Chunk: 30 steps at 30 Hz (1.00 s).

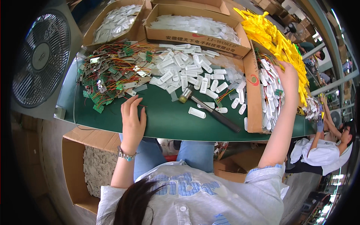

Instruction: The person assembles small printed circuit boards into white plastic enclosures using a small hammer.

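We see green desk (168, 129), grey fan (41, 56) at left. Heap of yellow pieces (275, 39) beyond right-hand carton (255, 101). Wired circuit boards (112, 71) piled desk-left. Right grip (288, 77) curled at carton's far side, beside yellow pieces; we cannot tell how far closed or whether holding. Left grip (133, 116) loosely spread, visibly bare, near circuit boards. Hammer (213, 111) lies beside white casings (203, 85).

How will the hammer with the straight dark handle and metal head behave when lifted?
The hammer would probably feel head-heavy: its thick metal head sits at one end. Its straight dark handle looks stiff, unlikely to flex. Swung sideways, it might scatter the loose white oblong plastic pieces nearby.
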Each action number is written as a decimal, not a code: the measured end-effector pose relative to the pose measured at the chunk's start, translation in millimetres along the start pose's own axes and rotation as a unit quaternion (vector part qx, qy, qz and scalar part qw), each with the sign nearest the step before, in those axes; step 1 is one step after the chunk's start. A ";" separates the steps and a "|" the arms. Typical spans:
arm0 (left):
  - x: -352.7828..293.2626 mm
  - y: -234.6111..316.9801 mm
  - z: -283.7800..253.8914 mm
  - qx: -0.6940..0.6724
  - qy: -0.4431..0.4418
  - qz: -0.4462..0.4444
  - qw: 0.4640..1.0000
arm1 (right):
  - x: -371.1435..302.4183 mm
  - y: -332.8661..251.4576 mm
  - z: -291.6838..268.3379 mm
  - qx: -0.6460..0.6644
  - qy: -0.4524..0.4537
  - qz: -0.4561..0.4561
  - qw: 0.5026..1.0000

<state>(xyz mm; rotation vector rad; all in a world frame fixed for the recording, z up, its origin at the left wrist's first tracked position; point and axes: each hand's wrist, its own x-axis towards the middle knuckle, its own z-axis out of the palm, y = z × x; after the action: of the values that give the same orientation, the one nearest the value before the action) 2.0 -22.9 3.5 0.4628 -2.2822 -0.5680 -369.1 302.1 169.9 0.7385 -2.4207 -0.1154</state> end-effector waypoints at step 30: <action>16.9 7.6 -11.2 -0.032 0.000 0.107 0.994 | -21.2 -229.1 75.6 0.303 -0.076 -0.177 0.934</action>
<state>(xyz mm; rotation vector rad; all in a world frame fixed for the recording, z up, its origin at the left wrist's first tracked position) -2.5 -27.6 24.1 0.1845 -2.2695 -0.5299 -287.9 114.0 40.7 1.4856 -2.4513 0.4714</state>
